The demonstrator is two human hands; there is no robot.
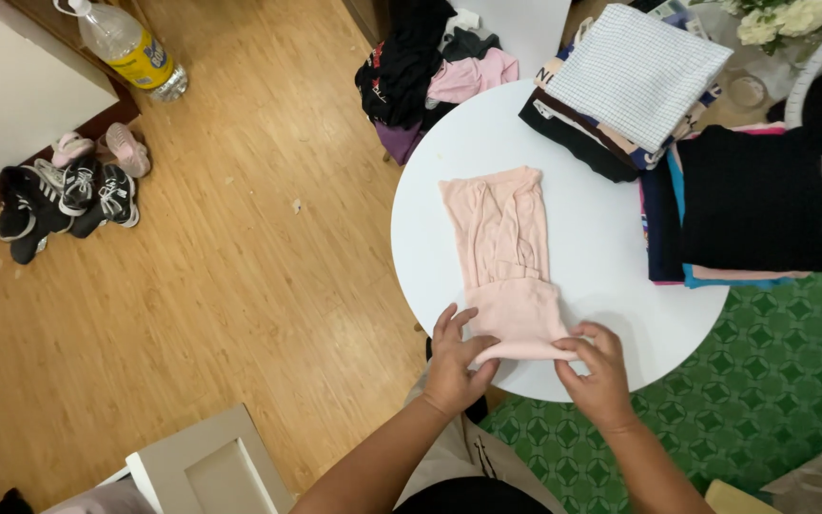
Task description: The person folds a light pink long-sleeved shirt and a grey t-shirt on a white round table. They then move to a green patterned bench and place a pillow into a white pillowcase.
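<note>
Both our hands pinch the near end of the pink cloth (499, 257). Our left hand (453, 362) and right hand (599, 373) fold that end over. We see the cloth lying long on the round white table (611, 247), with stacks of folded clothes (687, 133) on the table's far side.

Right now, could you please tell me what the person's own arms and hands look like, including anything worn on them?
Both forearms are bare from the bottom edge of the picture to the wrists: no sleeves show. The left hand and the right hand wear no gloves, and no ring, watch or bracelet can be seen. The fingernails look short and unpainted.
</note>
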